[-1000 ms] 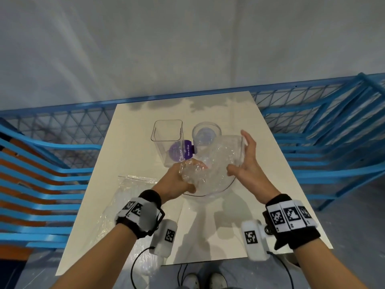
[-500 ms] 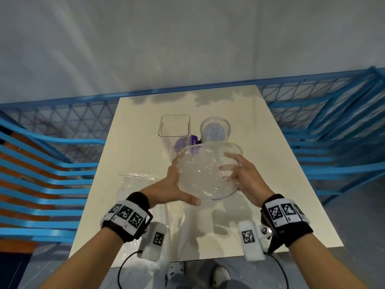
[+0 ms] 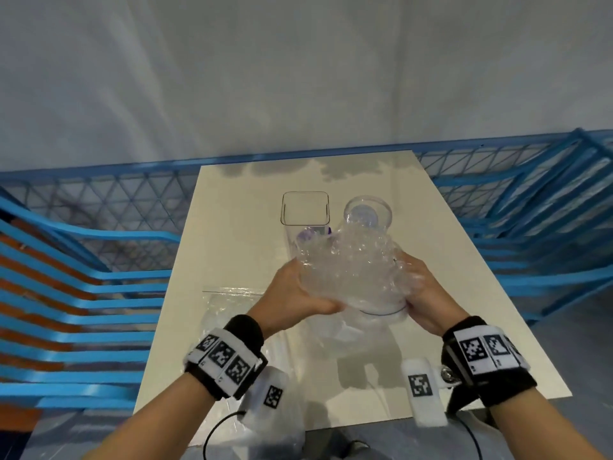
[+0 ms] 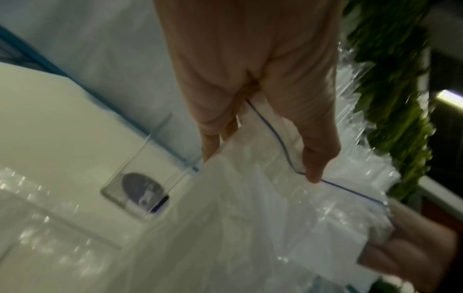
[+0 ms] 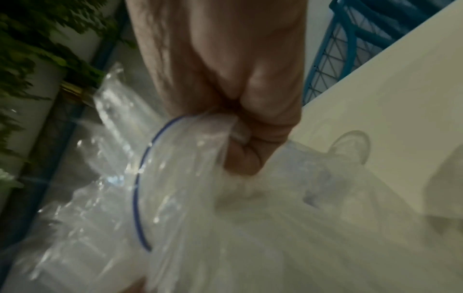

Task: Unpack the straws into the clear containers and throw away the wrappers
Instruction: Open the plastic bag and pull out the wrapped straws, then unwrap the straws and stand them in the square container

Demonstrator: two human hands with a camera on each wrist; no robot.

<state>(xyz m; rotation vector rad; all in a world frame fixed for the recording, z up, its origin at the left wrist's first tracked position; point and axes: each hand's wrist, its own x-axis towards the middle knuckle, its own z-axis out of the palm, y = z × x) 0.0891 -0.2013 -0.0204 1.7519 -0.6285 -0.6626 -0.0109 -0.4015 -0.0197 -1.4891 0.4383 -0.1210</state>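
Both my hands hold up a clear zip bag of crinkled, transparent contents above the table's middle. My left hand grips its left side, thumb on the near face. My right hand pinches the right side near the blue zip line. The bag's far end hangs just in front of the round clear container; the square clear container stands to its left. The left wrist view shows my left hand, the bag and the square container. In the right wrist view my right hand bunches the bag.
A second flat clear bag lies on the cream table at the near left, reaching over the front edge. Blue metal racks flank the table on both sides and behind. A grey wall rises beyond.
My right hand, open a second ago, now grips the bag. Both hands have raised the bag and brought it closer to the round container.
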